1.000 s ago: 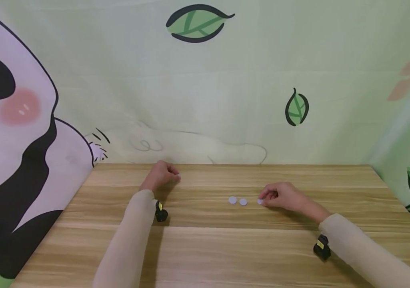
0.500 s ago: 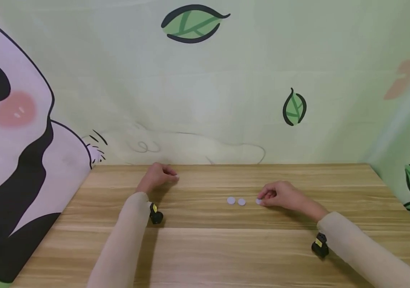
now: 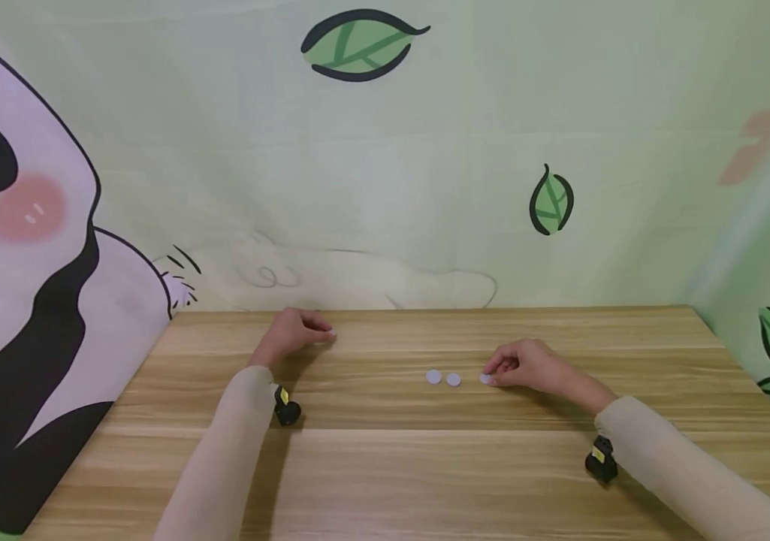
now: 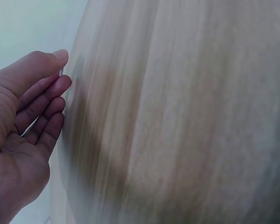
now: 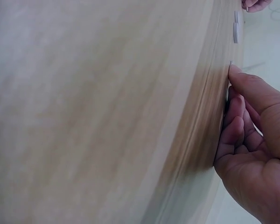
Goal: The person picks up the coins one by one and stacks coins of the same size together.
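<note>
From my end, my right hand (image 3: 533,368) sits on the wooden tabletop (image 3: 385,466), fingers curled, tips pinching the rightmost white disc (image 3: 486,379). Two more discs (image 3: 433,376) (image 3: 453,379) lie flat just left of it in a row. My left hand (image 3: 293,334) rests well apart near the back edge, fingers loosely curled; whether it's holding anything, I can't tell.

No readable text, label, brand, number or sign shows anywhere: not on the bench (image 3: 425,466), nor on the backdrop (image 3: 425,150).
</note>
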Demonstrator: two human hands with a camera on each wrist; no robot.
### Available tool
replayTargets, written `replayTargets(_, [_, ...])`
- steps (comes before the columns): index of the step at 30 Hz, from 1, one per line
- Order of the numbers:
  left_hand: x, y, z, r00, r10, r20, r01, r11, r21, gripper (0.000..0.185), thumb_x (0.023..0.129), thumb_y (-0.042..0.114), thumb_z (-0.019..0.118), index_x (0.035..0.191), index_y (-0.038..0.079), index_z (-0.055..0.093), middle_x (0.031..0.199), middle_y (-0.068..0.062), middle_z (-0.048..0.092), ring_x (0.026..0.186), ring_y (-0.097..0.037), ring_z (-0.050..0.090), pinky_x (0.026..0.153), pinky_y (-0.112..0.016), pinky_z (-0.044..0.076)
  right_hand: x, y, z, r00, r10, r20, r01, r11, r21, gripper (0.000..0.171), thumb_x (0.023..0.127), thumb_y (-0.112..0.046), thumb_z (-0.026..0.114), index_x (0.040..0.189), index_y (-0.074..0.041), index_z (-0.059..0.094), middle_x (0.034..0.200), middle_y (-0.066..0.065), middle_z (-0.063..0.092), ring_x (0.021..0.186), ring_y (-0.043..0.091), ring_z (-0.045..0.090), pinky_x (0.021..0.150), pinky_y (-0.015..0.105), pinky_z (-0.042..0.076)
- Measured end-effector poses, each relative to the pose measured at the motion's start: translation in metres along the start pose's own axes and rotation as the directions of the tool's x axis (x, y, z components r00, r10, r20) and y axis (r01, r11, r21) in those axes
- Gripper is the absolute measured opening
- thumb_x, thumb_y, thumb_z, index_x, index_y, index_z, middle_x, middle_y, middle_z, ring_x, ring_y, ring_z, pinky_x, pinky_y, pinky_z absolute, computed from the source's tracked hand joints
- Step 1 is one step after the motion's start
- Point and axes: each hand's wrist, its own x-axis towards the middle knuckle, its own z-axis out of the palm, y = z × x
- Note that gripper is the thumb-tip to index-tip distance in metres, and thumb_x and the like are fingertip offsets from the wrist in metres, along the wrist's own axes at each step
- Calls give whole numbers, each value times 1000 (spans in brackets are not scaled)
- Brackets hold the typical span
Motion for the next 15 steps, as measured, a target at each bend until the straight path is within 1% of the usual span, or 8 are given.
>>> replayTargets(3, [-1, 2, 0, 1000, 6, 4, -6, 1000, 13, 21, 87, 30, 83, 100, 13, 79, 103, -4, 73, 98, -23, 62, 92, -41, 48, 0, 0, 0, 1000, -1, 1, 1, 1000, -3, 9, 90, -15, 79, 96, -9, 77, 83, -4, 69, 77, 9, 57, 70, 22, 50])
replayTargets(7, [-3, 6, 1, 999, 34, 15, -34, 999, 41, 21, 88, 30, 81, 101, 14, 79, 101, -3, 74, 94, -21, 62, 89, -40, 49, 1, 0, 0, 1000, 2, 0, -2, 1000, -1, 10, 89, -16, 79, 96, -9, 77, 83, -4, 69, 77, 8, 58, 70, 21, 50])
replayTargets(12, [-4, 15, 4, 998, 64, 15, -65, 997, 48, 20, 89, 30, 80, 102, 15, 79, 102, -1, 75, 95, -20, 64, 89, -40, 51, 1, -1, -1, 1000, 6, 4, -6, 1000, 4, 10, 89, -15, 79, 96, -9, 77, 84, -3, 70, 78, 9, 59, 70, 22, 50])
replayTargets(15, [-5, 22, 7, 997, 72, 13, -73, 996, 41, 19, 89, 29, 80, 101, 15, 79, 101, -1, 75, 96, -20, 64, 88, -40, 52, 1, -1, -1, 1000, 12, 8, -12, 1000, 9, 10, 89, -15, 79, 96, -8, 77, 84, -3, 70, 78, 10, 58, 70, 22, 50])
